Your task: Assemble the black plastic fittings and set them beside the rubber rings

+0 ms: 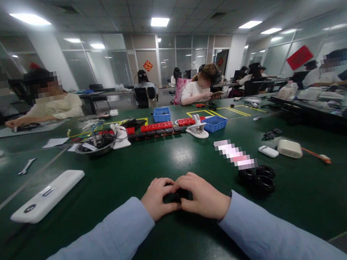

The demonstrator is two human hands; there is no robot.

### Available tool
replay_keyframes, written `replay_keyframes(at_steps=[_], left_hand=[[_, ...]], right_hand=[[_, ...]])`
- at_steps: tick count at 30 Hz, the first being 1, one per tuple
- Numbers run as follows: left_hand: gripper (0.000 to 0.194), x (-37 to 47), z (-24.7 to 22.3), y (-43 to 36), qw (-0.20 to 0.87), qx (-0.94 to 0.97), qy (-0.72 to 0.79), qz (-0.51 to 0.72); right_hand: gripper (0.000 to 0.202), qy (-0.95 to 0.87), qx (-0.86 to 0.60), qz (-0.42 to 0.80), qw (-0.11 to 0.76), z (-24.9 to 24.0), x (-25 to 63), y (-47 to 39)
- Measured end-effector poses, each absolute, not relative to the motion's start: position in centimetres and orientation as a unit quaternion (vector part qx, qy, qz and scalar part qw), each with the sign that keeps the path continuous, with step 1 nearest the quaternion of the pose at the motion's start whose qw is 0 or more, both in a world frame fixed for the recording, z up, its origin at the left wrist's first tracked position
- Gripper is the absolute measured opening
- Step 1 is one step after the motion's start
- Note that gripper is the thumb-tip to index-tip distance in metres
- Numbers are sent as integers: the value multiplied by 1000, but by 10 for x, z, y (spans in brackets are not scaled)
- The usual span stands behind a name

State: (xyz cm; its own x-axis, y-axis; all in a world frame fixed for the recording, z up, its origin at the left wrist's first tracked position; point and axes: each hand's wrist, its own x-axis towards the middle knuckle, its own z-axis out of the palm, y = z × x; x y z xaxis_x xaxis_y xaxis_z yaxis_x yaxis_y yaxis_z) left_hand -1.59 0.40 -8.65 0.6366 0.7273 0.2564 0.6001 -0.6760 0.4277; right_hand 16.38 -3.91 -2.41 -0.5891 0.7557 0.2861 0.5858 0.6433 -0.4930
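Both my hands are on the green table, knuckles up, fingertips meeting in the middle. Left hand and right hand are curled shut round one small black part — it sits betw. them, right at the near centre of the table. Only a dark sliver shows betw. the fingers, so shape and detail are mostly hidden; it's black, small, that's abt all I can say.

Counts: three black rings clustered just right of my right hand; two blue bins further back; one metal bowl, contents too jumbled to sort; one long white device to my left; one row of red blocks — too small to count. Blurred patch beside the rings, unreadable. My sleeves are cut off at the bottom edge.
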Motion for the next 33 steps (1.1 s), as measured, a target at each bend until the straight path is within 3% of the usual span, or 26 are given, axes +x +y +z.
replay_keyframes(at_steps=[13, 28, 33], left_hand=[[19, -15, -82, 0, 164, 884, 393, 196], [35, -15, -82, 2, 167, 885, 393, 186], [43, -17, -79, 4, 174, 892, 384, 163]], right_hand=[[20, -884, -363, 152, 252, -30, 157, -38], [33, -886, -357, 134, 263, -32, 158, -41], [43, -868, -370, 126, 306, -23, 162, -45]])
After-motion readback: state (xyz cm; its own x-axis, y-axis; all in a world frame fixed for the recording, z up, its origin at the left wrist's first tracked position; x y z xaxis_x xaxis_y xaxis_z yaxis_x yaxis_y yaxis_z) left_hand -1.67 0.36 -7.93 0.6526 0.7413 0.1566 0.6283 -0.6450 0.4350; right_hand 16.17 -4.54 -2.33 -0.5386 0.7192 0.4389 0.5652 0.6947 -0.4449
